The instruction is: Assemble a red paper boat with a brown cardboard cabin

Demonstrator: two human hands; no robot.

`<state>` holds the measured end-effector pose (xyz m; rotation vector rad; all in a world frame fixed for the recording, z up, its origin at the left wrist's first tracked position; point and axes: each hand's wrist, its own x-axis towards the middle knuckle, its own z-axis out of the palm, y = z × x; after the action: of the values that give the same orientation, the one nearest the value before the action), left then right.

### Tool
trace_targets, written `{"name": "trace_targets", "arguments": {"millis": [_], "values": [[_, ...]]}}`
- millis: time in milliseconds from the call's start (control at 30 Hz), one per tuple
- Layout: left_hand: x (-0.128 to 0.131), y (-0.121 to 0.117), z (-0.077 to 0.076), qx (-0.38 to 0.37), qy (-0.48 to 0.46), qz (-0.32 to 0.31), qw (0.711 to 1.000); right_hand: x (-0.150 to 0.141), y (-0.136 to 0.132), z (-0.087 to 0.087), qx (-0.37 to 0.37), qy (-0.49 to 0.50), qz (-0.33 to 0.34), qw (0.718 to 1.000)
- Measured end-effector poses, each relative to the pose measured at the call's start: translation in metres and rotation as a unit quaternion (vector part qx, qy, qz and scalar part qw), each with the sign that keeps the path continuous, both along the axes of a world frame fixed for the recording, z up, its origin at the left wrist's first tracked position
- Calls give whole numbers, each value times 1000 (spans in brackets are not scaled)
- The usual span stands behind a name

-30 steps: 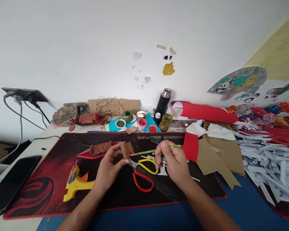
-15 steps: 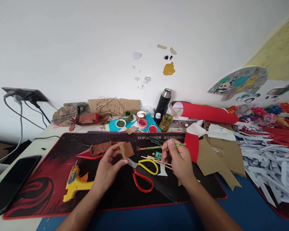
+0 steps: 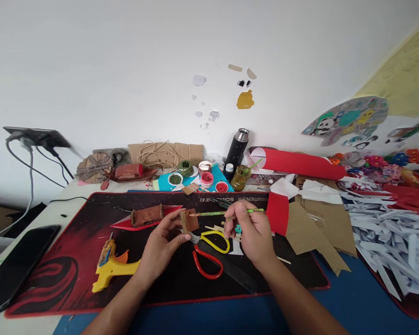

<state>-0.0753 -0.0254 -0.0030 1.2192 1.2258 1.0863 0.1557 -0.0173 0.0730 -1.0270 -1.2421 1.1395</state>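
Between thumb and fingers, my left hand pinches a small piece of cardboard partly coated in brown paint. My right hand grips a thin green paintbrush, its tip against the painted face of the piece. Below the hands lie scissors with one yellow and one red handle. Left of the piece sits a red paper boat with a brown rolled cover. A yellow glue gun lies beside my left forearm.
Open paint pots stand on blue paper behind the mat, near a murky jar and a black flask. Cardboard pieces and white paper strips lie at right. A phone rests at far left.
My right hand has moved left, bringing the brush tip from beside the cardboard piece onto its face. My left hand has shifted slightly right and tilted the piece.
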Motion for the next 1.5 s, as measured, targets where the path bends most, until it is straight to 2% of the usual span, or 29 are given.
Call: {"name": "trace_targets", "arguments": {"millis": [567, 1033, 1500], "values": [[-1, -2, -5, 16, 39, -3, 999, -2, 2, -6, 7, 0, 12, 1000], [-3, 0, -6, 15, 59, 27, 998, 3, -4, -9, -1, -3, 33, 999], [1, -2, -4, 9, 60, -4, 998, -3, 4, -8, 13, 3, 11, 1000]]}}
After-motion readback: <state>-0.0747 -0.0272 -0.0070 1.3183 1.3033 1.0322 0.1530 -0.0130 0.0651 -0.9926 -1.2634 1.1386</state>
